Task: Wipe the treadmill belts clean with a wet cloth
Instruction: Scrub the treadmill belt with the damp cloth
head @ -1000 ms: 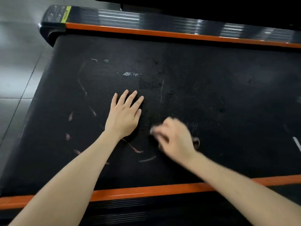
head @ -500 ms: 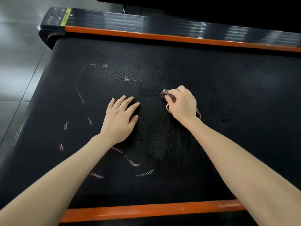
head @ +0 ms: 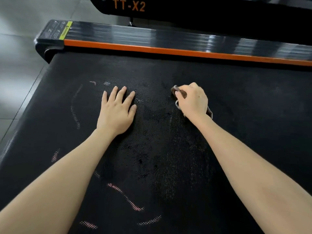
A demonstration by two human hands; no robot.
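Belt [head: 244, 132]: black, textured, under both hands; mottled patch beside right forearm.
Left hand [head: 116, 114]: flat on belt, palm down, fingers straight and slightly spread, holding nothing.
Right hand [head: 194, 102]: fingers curled over cloth, pressing it to belt.
Cloth [head: 178, 92]: dark, bunched under right fingers; one end pokes past fingertips, another edge shows by wrist.
Marks [head: 133, 206]: pale and pinkish streaks, left of left fingers and back along left forearm.
Rail [head: 168, 50]: orange strip, well beyond both sets of fingertips.
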